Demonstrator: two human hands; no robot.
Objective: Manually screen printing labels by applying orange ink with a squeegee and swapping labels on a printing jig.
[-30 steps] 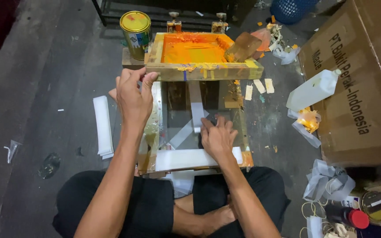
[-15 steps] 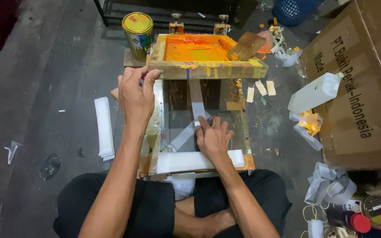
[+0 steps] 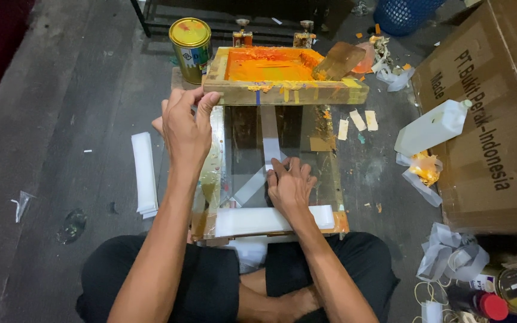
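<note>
Wooden screen frame (image 3: 282, 91) lifted by left hand (image 3: 184, 128).

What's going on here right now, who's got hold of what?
A person sits cross-legged on the floor at a screen-printing rig. The left hand grips the near corner of the raised wooden frame, whose screen is coated in orange ink. The right hand presses flat on the glass base beneath it, beside strips of tape. A yellow-lidded can stands behind the frame's left corner.
</note>
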